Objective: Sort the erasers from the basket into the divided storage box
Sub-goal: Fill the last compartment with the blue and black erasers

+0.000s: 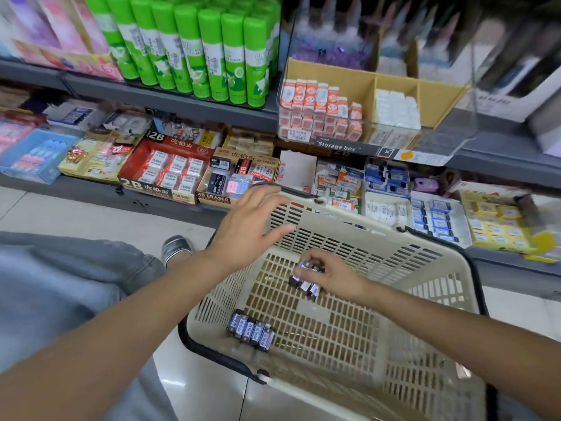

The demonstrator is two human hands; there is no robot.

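Far left on the upper shelf, a row of green glue sticks (194, 53) stands upright, and below it a red 2B eraser carton (164, 171) sits on the lower shelf. Coming right, the left hand (249, 226) hovers over the far-left rim of the basket (425, 344), fingers spread, the grip open and holding nothing, palm down just above the slatted wall. Down in the basket, against its near-left wall, a row of blue-labelled erasers (251, 329) lies side by side on the mesh floor, well apart from either hand. Further right and farther in, the right hand (331, 276) is down inside the basket, its grip pinched around a small cluster of erasers (305, 284), dark wrappers with blue labels, fingertips on top of them; whether they are lifted off the mesh or resting on it, I cannot tell. Up on the shelf beyond the basket, the divided storage box (394, 86) sits with its clear front: the left compartment is packed with orange-and-white erasers (318, 110), the middle one holds white erasers (394, 109), and the right compartment shows bare cardboard. A black label reading "Storage box" (337, 146) sits on the shelf edge under it. Far right, a yellow tray of boxed erasers (494, 220) lies on the lower shelf.
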